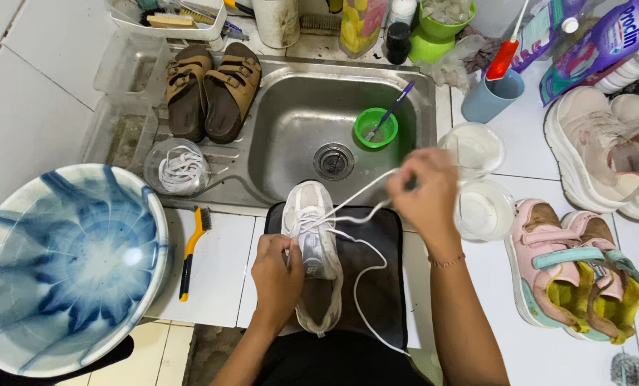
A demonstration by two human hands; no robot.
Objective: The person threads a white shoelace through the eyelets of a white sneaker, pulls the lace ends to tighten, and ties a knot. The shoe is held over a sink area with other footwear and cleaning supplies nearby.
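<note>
The white sneaker (313, 250) lay on a dark mat (384, 286) just below the sink (298, 114) — left hand (276, 275) clamped on it, right hand (426, 193) raised, pinching its lace (362, 187) taut.

White tiled bench (219, 271) with a steel sink (298, 114) set into it. Dark mat (384, 286) at the front edge, white sneaker (312, 243) lying on it, toe toward the sink. Left of the mat: yellow-handled brush (190, 250), then a big blue-and-white basin (69, 264). On the sink's drainboard: brown sandals (212, 89) and a clear round tub (180, 168) holding white laces. Small green cup (375, 127) sits inside the sink. Right side: two white round containers (480, 186), pink-and-teal sandals (577, 271), beige sneakers (605, 150), blue cup (491, 96). Bottles and pouches crowd the back edge.
</note>
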